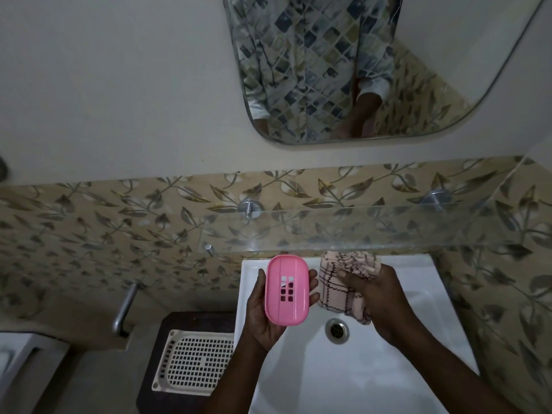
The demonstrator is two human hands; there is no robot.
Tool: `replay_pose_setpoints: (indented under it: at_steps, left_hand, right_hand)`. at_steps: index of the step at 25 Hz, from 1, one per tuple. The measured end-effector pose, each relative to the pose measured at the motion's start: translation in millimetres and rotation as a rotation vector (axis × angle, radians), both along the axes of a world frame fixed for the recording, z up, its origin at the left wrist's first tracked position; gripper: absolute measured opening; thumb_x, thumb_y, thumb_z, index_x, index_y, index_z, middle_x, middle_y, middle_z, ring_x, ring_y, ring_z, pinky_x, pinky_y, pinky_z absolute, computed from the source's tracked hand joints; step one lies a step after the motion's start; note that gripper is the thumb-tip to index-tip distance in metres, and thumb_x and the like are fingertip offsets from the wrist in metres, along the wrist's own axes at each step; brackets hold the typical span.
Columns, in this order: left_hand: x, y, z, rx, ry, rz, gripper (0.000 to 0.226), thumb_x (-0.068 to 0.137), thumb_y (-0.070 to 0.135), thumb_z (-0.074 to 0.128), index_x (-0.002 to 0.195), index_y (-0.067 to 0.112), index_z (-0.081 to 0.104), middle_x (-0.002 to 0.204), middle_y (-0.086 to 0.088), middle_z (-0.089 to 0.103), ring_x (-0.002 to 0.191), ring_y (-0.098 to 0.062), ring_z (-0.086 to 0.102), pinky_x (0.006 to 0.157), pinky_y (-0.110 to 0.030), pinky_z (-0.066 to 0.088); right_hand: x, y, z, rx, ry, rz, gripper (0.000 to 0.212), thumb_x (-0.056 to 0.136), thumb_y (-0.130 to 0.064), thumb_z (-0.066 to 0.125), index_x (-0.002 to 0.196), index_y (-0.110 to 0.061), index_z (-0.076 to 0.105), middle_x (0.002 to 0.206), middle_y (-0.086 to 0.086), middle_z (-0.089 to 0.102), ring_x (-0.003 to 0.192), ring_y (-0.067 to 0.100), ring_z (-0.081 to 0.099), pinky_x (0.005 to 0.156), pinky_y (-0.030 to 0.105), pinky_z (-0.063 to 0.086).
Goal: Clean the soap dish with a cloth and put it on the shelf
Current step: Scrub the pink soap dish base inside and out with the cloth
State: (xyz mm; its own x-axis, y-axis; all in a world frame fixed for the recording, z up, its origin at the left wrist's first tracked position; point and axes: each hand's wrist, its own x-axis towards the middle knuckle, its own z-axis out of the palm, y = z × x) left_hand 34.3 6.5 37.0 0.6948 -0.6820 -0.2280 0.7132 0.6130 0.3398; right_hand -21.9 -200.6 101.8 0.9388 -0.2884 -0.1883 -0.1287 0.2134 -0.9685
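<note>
- The glass shelf [388, 228] crosses centre right, just above your hands; the white sink [418, 273] lies beneath them.
- Your left hand [260, 318] curls around the pink soap dish [287, 289], lower centre.
- Your right hand [379, 297] clutches the bunched cloth [340, 282] just beside the dish.

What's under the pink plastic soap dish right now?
The left hand cradles the pink plastic soap dish from below, over the white ceramic sink. The palm beneath is covered by the dish.

Left grip [261, 312] cradles the soap dish [287, 289] while right grip [379, 297] clutches the cloth [334, 289].
</note>
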Motion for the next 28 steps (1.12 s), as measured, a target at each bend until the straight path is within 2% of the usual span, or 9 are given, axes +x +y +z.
replay_pose_setpoints:
  at_steps: [3,6,8,12,16,18,21,25,28]
  left_hand:
    - [-2,-4,3,0.068,0.032,-0.007,0.089,0.074,0.039,0.082,0.143,-0.002,0.046,0.139,-0.029,0.052,0.124,-0.043,0.055,0.107,-0.060,0.042]
    - [2,-19,11,0.220,0.041,0.021,0.091,0.060,0.045,0.088,0.132,-0.003,0.059,0.124,-0.028,0.064,0.106,-0.040,0.067,0.089,-0.053,0.056]
    - [2,-35,15,0.330,0.036,0.040,0.082,0.071,0.053,0.074,0.128,-0.005,0.061,0.113,-0.026,0.069,0.098,-0.036,0.069,0.087,-0.046,0.058]
    - [13,-48,11,0.536,-0.019,0.217,0.065,0.090,0.052,0.046,0.126,0.000,0.062,0.102,-0.021,0.070,0.090,-0.032,0.066,0.086,-0.044,0.050]
    - [21,-33,16,0.604,0.033,0.050,0.057,0.098,0.050,0.042,0.120,0.002,0.064,0.102,-0.023,0.072,0.086,-0.034,0.071,0.079,-0.041,0.057]
    - [15,-34,14,0.647,0.051,0.064,0.053,0.096,0.048,0.047,0.116,0.002,0.065,0.097,-0.023,0.074,0.084,-0.034,0.072,0.074,-0.039,0.059]
    - [10,-38,12,0.589,0.087,0.163,0.066,0.087,0.051,0.049,0.129,0.000,0.057,0.108,-0.026,0.066,0.092,-0.034,0.065,0.084,-0.043,0.053]
    - [3,-28,-1,0.656,0.074,0.151,0.051,0.098,0.048,0.043,0.137,0.017,0.057,0.118,-0.030,0.062,0.102,-0.039,0.061,0.093,-0.049,0.050]
    - [2,-28,-4,0.698,0.006,0.159,0.055,0.090,0.050,0.051,0.136,0.020,0.057,0.111,-0.027,0.067,0.097,-0.037,0.065,0.079,-0.043,0.059]
  right_hand:
    - [-12,2,1,-0.071,-0.078,0.086,0.022,0.081,0.000,0.076,0.095,-0.017,0.077,0.096,0.009,0.078,0.086,0.024,0.076,0.075,0.039,0.062]
    - [-21,14,6,-0.907,-0.537,0.167,0.040,0.067,0.009,0.078,0.101,-0.011,0.077,0.099,0.004,0.077,0.090,0.020,0.074,0.078,0.031,0.061]
    - [-24,38,-12,-1.358,-0.525,0.219,0.057,0.047,0.010,0.082,0.101,-0.006,0.077,0.095,0.009,0.077,0.086,0.024,0.074,0.072,0.032,0.061]
    - [-18,68,-25,-0.736,-0.115,0.081,0.039,0.075,0.007,0.063,0.100,-0.020,0.075,0.093,-0.002,0.077,0.089,0.016,0.072,0.075,0.030,0.059]
    - [-4,22,-25,-1.239,-0.639,0.503,0.026,0.074,0.000,0.062,0.095,-0.007,0.076,0.090,0.006,0.075,0.084,0.023,0.069,0.080,0.030,0.056]
    - [0,25,-34,-1.223,-0.495,0.577,0.029,0.078,-0.004,0.054,0.096,-0.014,0.076,0.090,0.003,0.074,0.084,0.022,0.069,0.078,0.033,0.057]
    - [-4,56,-52,-0.660,-0.139,0.292,0.042,0.076,0.000,0.059,0.107,-0.026,0.070,0.099,-0.007,0.075,0.093,0.006,0.069,0.082,0.029,0.058]
    - [-12,37,-64,-1.363,-0.601,0.484,0.017,0.088,-0.014,0.059,0.097,-0.020,0.072,0.091,-0.003,0.071,0.087,0.014,0.064,0.080,0.026,0.052]
    - [-15,49,-56,-1.050,-0.432,0.357,0.020,0.082,-0.009,0.057,0.088,-0.019,0.074,0.083,-0.004,0.074,0.079,0.012,0.068,0.072,0.022,0.052]
